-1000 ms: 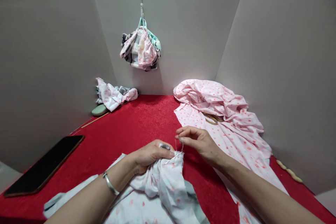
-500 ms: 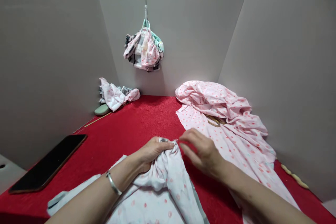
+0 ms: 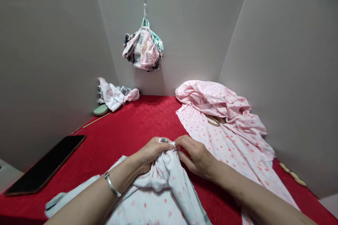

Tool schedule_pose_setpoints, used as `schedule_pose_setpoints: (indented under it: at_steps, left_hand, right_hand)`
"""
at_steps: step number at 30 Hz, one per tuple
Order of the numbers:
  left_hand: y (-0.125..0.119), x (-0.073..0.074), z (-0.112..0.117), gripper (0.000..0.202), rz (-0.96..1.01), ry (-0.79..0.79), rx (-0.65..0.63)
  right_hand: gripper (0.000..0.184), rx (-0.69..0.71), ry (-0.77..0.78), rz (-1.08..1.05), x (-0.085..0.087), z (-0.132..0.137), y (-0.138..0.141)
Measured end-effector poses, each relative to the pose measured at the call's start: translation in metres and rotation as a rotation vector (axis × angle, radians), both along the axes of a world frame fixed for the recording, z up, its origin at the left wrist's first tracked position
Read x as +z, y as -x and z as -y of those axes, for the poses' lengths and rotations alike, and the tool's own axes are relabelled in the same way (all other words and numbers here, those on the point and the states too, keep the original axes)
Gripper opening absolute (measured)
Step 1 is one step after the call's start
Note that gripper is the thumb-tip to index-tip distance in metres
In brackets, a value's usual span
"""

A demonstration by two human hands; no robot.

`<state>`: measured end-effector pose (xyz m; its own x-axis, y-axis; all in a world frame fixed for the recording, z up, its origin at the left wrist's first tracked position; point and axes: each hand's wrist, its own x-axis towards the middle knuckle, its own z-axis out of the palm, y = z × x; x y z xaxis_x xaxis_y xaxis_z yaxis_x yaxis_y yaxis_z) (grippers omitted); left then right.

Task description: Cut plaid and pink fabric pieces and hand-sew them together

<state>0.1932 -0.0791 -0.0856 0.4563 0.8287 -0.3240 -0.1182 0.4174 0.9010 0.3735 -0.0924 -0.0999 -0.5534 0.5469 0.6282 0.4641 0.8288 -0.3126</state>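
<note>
A white cloth with pink dots (image 3: 155, 202) lies bunched near me, its upper edge raised in gathered folds. My left hand (image 3: 151, 153) is closed on that edge, the thumb pressing the folds from above. A silver bangle (image 3: 112, 185) circles the left wrist. My right hand (image 3: 194, 154) meets the left thumb tip at the cloth's edge, with thumb and fingertips pinched together. Whether it pinches the cloth or something finer such as a thread is too small to tell. A small grey patch (image 3: 164, 140) shows at the cloth's top edge.
A large pink dotted fabric (image 3: 224, 109) is heaped at the right, with scissors (image 3: 213, 121) partly under its fold. On the red tabletop (image 3: 150, 119) lie a black phone (image 3: 47, 163), cloth scraps (image 3: 116, 95) and a green oval object (image 3: 101, 109). Grey panels surround it; a fabric bundle (image 3: 145, 47) hangs behind.
My right hand has moved left from just beside the cloth, its spread fingers closing in a pinch at the left thumb. The left hand keeps its grip. The view has shifted slightly.
</note>
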Motion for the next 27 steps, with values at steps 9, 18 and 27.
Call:
schedule_pose_setpoints:
  at_steps: [9, 18, 27]
  left_hand:
    - [0.001, 0.003, 0.001, 0.012, -0.002, -0.002, -0.033]
    - [-0.005, -0.004, 0.003, 0.018, -0.107, -0.169, 0.014]
    - [-0.006, 0.000, 0.008, 0.023, -0.102, -0.167, -0.058]
  right_hand:
    - [0.022, 0.076, 0.053, -0.040, -0.001, -0.005, -0.005]
    - [0.016, -0.101, -0.088, 0.012, 0.007, 0.006, 0.004]
    - [0.020, -0.077, 0.136, -0.240, 0.016, 0.009, 0.002]
